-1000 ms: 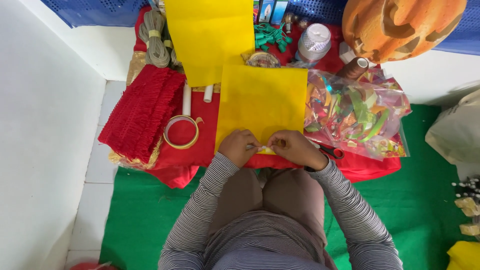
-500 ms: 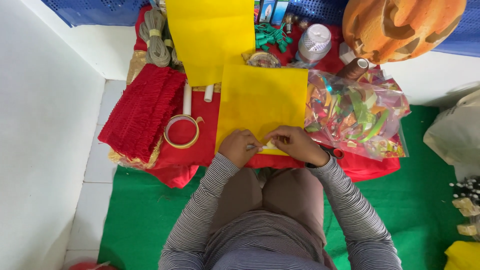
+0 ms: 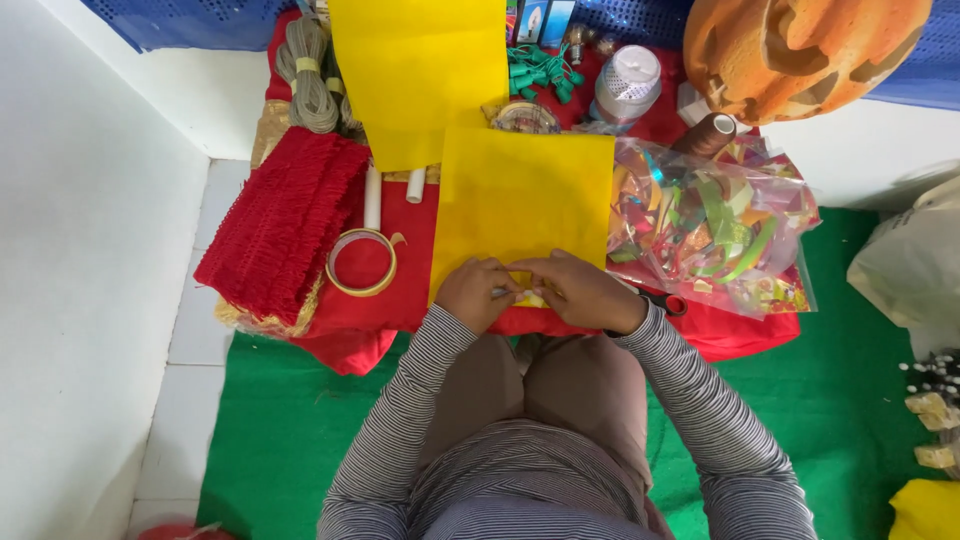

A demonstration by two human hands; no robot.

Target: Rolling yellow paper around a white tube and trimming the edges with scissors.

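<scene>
At the near edge of the yellow sheet (image 3: 520, 205), your left hand (image 3: 477, 293) and right hand (image 3: 580, 291) pinch it together, fingers closed, pressing it flat on the red cloth (image 3: 400, 300).

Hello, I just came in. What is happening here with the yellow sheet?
A seated person in a striped top works at the near edge of a yellow sheet lying on a red cloth. The left hand and right hand meet there, fingertips pinching something small; what it is cannot be made out. A roll of tape and red fringe trim lie on the person's left, and a clear bag of coloured ribbons on the right.
</scene>
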